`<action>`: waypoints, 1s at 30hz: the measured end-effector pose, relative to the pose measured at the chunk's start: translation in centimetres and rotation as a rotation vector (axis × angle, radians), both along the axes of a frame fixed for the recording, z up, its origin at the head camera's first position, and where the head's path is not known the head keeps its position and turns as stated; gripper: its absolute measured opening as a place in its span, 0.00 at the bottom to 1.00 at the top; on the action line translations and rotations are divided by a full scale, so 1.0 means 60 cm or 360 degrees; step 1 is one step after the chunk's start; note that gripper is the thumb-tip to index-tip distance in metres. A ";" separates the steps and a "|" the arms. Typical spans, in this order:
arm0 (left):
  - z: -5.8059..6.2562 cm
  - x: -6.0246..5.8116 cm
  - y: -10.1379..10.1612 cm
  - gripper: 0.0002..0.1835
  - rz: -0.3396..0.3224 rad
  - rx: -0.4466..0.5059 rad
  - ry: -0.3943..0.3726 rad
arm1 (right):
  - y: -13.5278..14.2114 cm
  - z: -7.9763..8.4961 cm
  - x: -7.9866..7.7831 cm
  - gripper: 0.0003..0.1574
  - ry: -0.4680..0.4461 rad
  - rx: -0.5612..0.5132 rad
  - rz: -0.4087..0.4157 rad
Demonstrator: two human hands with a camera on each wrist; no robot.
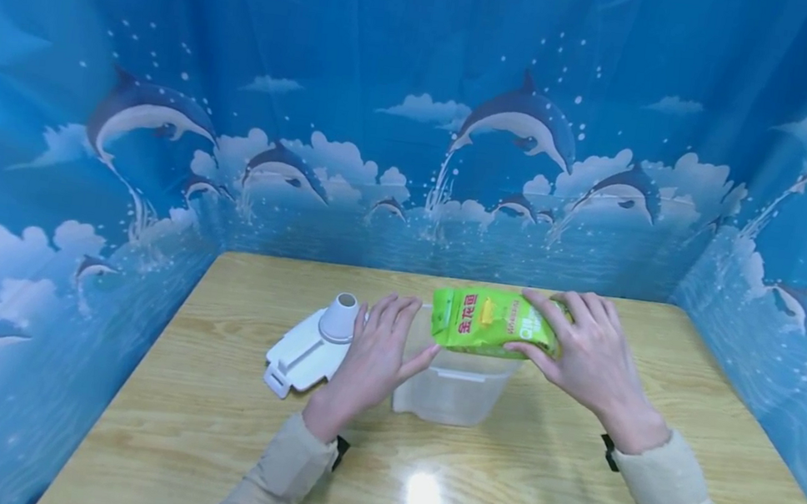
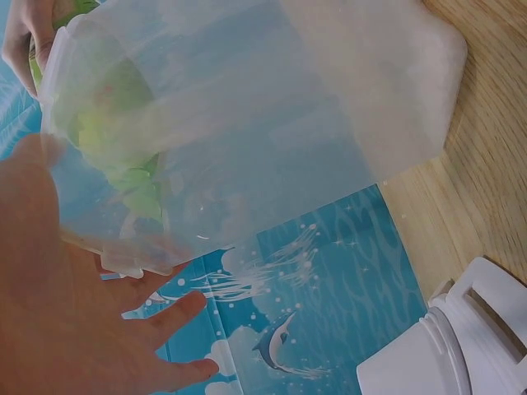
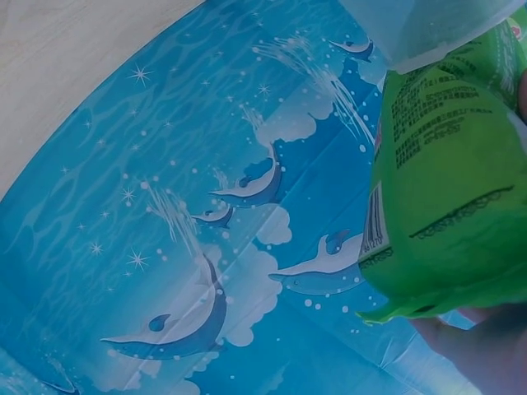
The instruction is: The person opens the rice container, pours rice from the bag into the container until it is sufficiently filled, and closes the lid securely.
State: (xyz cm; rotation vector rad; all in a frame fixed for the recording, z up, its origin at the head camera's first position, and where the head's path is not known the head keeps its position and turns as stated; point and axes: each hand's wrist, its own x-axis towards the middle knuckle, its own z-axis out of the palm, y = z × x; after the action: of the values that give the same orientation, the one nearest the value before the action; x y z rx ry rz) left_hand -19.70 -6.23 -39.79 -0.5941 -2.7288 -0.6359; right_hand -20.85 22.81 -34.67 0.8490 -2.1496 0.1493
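Note:
My right hand (image 1: 593, 358) grips a bright green printed bag (image 1: 491, 323) by one end, thumb on the near side and fingers over the top. The bag lies sideways, tilted over the mouth of a translucent plastic container (image 1: 450, 392) standing on the table. Through the container wall in the left wrist view, green of the bag (image 2: 123, 123) shows inside the rim. At the container's left rim, my left hand (image 1: 373, 359) has its fingers extended and spread, thumb toward the bag. The right wrist view shows the bag's printed back (image 3: 453, 189) against the container edge (image 3: 445, 41).
Left of the container lies a white lid (image 1: 303, 357) with a clip, and a white tapered cup (image 1: 340, 317) stands on it. The wooden table (image 1: 199, 437) is bordered by a blue curtain (image 1: 367, 54) printed with dolphins.

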 end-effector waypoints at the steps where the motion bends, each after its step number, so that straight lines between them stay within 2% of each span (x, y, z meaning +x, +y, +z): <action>1: 0.000 0.000 0.000 0.41 0.0001 -0.0001 -0.0004 | 0.000 0.000 0.001 0.49 -0.0001 -0.0002 -0.0005; 30: 0.004 0.003 0.001 0.41 0.0008 -0.0009 -0.0042 | -0.001 0.015 0.008 0.50 -0.0039 0.0042 -0.0011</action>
State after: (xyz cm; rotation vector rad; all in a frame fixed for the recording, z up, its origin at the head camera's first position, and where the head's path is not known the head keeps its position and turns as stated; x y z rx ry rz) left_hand -19.51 -6.17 -39.52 -0.5837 -2.7568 -0.6397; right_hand -20.35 22.76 -33.78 0.8587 -2.1817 0.1290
